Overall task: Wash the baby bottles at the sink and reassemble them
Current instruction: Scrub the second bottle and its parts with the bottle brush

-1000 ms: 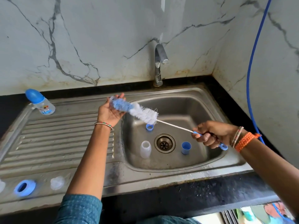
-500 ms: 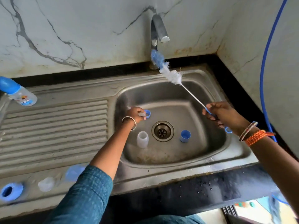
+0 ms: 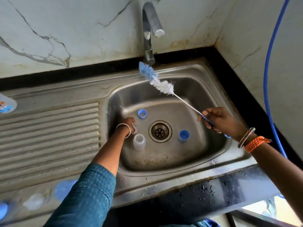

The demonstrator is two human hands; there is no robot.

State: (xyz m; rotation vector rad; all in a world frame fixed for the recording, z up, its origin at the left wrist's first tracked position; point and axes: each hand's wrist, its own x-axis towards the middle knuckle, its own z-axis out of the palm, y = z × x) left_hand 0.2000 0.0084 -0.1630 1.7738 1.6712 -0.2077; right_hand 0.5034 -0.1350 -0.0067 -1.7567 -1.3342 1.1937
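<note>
The right hand [image 3: 219, 120], at the right of the frame, has its fingers curled round the blue handle of a bottle brush [image 3: 161, 85]. The brush slants up toward the upper middle of the frame, its blue and white bristles hanging in the air just below the spout of the tap [image 3: 150, 25], over the far edge of the steel sink [image 3: 188, 163]. The left hand [image 3: 128, 123] reaches down into the basin at the left of the drain [image 3: 160, 131]. Its fingers are bent round something small and clear, but the blur hides what it is and how firmly it is held, so I cannot tell whether the hand grips it.

Just below that hand a clear bottle body [image 3: 139, 142] stands upright on the basin floor with its mouth open. A blue screw ring [image 3: 142, 113] lies above the hand, near the back of the basin. A blue cap [image 3: 184, 135] stands at the right of the drain.

At the left edge of the frame part of an assembled bottle [image 3: 6, 106] shows on the ribbed draining board [image 3: 49, 133]. At the lower left, on the board's front edge, lie a blurred clear teat [image 3: 33, 201] and two blue pieces, one [image 3: 63, 189] partly behind the teal sleeve [image 3: 86, 199]. A blue hose [image 3: 268, 76] runs down the wall at the right
</note>
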